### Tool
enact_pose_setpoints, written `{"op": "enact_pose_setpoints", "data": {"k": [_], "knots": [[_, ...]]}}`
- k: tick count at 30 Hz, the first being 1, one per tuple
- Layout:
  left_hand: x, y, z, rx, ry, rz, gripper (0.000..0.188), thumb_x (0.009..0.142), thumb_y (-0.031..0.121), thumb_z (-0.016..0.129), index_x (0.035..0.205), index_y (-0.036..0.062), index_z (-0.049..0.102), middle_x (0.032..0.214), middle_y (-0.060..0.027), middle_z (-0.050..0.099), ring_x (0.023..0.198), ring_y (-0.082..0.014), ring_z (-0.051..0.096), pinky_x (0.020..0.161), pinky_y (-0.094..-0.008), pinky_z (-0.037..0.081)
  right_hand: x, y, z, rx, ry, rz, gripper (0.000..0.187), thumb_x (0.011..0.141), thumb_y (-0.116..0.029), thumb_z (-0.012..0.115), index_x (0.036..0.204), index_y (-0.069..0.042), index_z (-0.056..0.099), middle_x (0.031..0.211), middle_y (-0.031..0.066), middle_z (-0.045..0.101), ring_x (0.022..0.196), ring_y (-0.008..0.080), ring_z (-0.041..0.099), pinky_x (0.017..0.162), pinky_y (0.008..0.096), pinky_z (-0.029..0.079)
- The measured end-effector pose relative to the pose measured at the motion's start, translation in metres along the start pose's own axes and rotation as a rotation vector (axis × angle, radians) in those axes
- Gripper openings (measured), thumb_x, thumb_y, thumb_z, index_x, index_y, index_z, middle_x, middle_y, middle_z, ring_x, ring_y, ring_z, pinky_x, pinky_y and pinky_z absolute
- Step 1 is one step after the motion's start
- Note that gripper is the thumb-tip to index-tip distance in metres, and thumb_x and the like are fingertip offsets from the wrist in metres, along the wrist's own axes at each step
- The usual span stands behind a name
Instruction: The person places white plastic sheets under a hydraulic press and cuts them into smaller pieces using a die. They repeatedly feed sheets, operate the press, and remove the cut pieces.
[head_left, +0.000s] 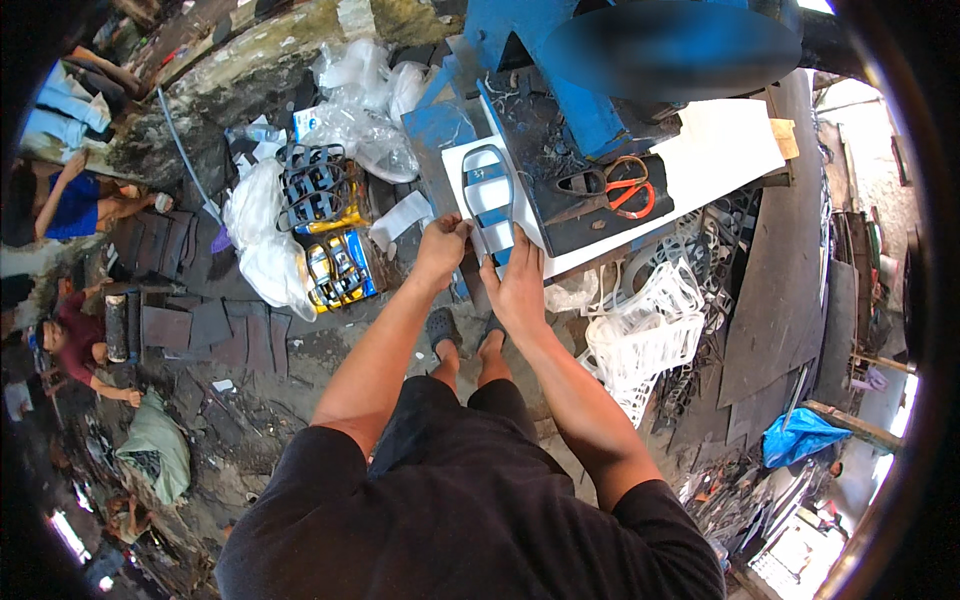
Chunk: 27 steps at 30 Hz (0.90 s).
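A dark sole-shaped frame [487, 183] with crossbars lies on a white sheet [458, 163] on the cluttered work table. My left hand [443, 248] is closed at the sheet's near left edge, thumb and fingertips pinched together. What it pinches, if anything, is too small to make out. My right hand [517, 283] lies over the near end of the frame, fingers stretched out and flat against it and the sheet. To the right, orange-handled scissors [628, 187] rest on a black sheet [605, 222] above a larger white sheet [722, 145].
White strap-like pieces [645, 335] are heaped to the right of my arm. At left are clear plastic bags [365, 130], a white bag [262, 235] and dark strap pieces [315, 185] on yellow packs. A blue machine-like body [590, 120] stands beyond. A person [75, 335] sits far left.
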<state>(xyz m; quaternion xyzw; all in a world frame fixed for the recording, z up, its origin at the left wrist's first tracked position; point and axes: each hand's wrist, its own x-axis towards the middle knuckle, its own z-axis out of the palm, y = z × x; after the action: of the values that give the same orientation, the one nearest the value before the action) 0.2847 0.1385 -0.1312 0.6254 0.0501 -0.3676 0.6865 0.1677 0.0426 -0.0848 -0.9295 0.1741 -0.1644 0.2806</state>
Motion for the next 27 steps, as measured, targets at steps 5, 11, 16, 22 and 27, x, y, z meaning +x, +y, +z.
{"op": "enact_pose_setpoints", "data": {"k": [5,11,16,22,27], "knots": [[-0.002,-0.003,0.001,-0.014,0.05,0.021,0.02,0.097,0.012,0.058,0.107,-0.0041,0.062,0.09,-0.0059,0.065,0.075,-0.0146,0.063,0.068,-0.0298,0.051,0.0,0.003,0.004,-0.011,0.0,0.005,0.067,0.085,-0.019,0.066,0.137,0.01,0.037,0.126,0.0314,0.047,0.119,0.0471,0.046,0.105,0.0507,0.037],[0.0,-0.004,0.004,-0.044,0.043,0.02,0.018,0.097,0.012,0.059,0.103,-0.0038,0.062,0.088,-0.0048,0.065,0.076,-0.015,0.063,0.068,-0.03,0.051,0.0,0.006,0.003,-0.048,-0.009,0.009,0.065,0.088,-0.022,0.065,0.137,0.009,0.038,0.126,0.0315,0.048,0.12,0.0446,0.046,0.106,0.0493,0.037],[0.005,-0.003,0.0,-0.034,0.03,-0.004,0.017,0.096,0.013,0.06,0.101,-0.002,0.063,0.089,-0.0048,0.065,0.076,-0.0151,0.062,0.07,-0.0302,0.051,-0.058,0.032,-0.011,0.032,0.264,0.332,0.057,0.095,-0.033,0.061,0.13,0.008,0.043,0.123,0.0253,0.053,0.115,0.0339,0.052,0.1,0.0432,0.041],[0.002,0.006,0.004,-0.049,-0.05,0.002,0.016,0.096,0.014,0.058,0.103,0.0012,0.063,0.088,-0.003,0.064,0.076,-0.014,0.061,0.07,-0.0292,0.051,-0.001,0.11,-0.036,1.205,0.279,0.908,0.03,0.101,-0.028,0.052,0.114,-0.001,0.055,0.095,0.0048,0.062,0.081,0.0148,0.059,0.075,0.0303,0.048],[0.035,0.015,0.043,-0.006,-0.078,0.012,0.012,0.097,0.011,0.054,0.098,0.0028,0.062,0.084,-0.0012,0.063,0.072,-0.0121,0.059,0.067,-0.0277,0.048,0.023,0.158,-0.037,1.06,0.355,0.934,0.023,0.102,-0.026,0.049,0.104,-0.005,0.055,0.091,0.0019,0.061,0.077,0.012,0.057,0.071,0.0282,0.048]]}}
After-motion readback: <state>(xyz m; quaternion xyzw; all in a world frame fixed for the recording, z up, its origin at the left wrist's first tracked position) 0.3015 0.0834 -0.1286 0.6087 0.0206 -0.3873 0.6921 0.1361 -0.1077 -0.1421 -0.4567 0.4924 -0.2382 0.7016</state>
